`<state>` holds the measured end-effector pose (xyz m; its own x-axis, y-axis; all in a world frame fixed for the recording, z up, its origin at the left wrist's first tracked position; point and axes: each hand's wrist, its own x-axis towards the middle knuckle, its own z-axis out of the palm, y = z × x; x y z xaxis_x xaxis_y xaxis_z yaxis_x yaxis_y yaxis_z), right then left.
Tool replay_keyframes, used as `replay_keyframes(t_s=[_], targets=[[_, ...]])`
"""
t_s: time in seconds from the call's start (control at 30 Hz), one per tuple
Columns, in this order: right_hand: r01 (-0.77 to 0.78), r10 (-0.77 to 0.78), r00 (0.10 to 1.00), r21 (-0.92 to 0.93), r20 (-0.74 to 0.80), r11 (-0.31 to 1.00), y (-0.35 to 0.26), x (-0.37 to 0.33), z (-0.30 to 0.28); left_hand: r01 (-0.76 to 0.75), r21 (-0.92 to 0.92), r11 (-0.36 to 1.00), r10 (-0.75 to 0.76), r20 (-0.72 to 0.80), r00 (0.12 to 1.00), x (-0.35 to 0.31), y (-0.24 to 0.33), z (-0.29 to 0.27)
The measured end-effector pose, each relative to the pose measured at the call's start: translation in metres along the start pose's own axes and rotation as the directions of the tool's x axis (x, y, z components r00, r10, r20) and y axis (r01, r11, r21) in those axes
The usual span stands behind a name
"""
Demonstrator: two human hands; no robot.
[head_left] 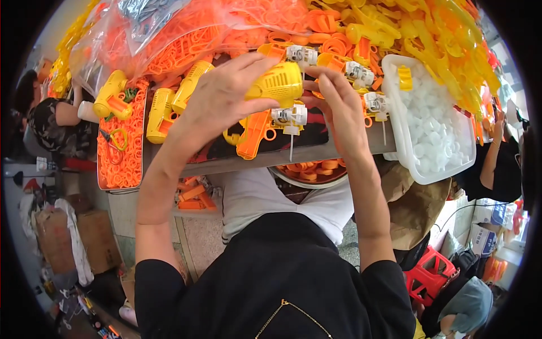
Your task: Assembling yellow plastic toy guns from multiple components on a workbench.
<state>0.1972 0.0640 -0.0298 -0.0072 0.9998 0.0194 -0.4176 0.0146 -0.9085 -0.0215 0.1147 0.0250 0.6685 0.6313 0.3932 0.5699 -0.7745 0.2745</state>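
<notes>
A yellow plastic housing point(276, 84) with rows of vent slots is held just above the bench. My left hand point(221, 90) grips its left end between thumb and fingers. At its right end, the bent fingers of my right hand point(337, 99) press against the housing; their tips are partly hidden. Below it lies an orange handle half point(255, 135) with a white mechanism point(289, 116) set into it. Similar orange halves with white mechanisms point(358, 73) lie beyond my right hand. More yellow housings point(160, 116) rest left of my left wrist.
A white tub point(416, 175) of translucent white caps stands at the right. A tray point(120, 187) of small orange rings, with scissors point(117, 139) on top, sits at the left. Orange and yellow parts point(389, 25) heap along the back. Orange pieces fill a bowl point(309, 185) under the edge.
</notes>
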Motion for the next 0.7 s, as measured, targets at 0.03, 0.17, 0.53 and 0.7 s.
replay_keyframes(t_s=[0.03, 0.17, 0.53, 0.7], targets=[[0.085, -0.094, 0.995, -0.182, -0.043, 0.98, 0.019, -0.008, -0.009, 0.009, 0.002, 1.0, -0.009, 0.007, 1.0, -0.007, -0.012, 0.003], [0.074, -0.11, 0.993, -0.56, -0.031, 0.825, 0.063, -0.025, -0.035, 0.035, -0.286, 0.957, 0.011, 0.16, 0.987, -0.022, -0.036, 0.034], [0.233, -0.126, 0.971, -0.697, 0.202, 0.678, 0.072, -0.017, -0.043, -0.025, -0.108, 0.994, 0.078, 0.521, 0.85, 0.005, -0.025, 0.066], [0.281, -0.176, 0.96, -0.709, 0.22, 0.647, 0.077, -0.015, -0.047, -0.029, -0.035, 0.999, 0.044, 0.589, 0.807, 0.017, -0.01, 0.059]])
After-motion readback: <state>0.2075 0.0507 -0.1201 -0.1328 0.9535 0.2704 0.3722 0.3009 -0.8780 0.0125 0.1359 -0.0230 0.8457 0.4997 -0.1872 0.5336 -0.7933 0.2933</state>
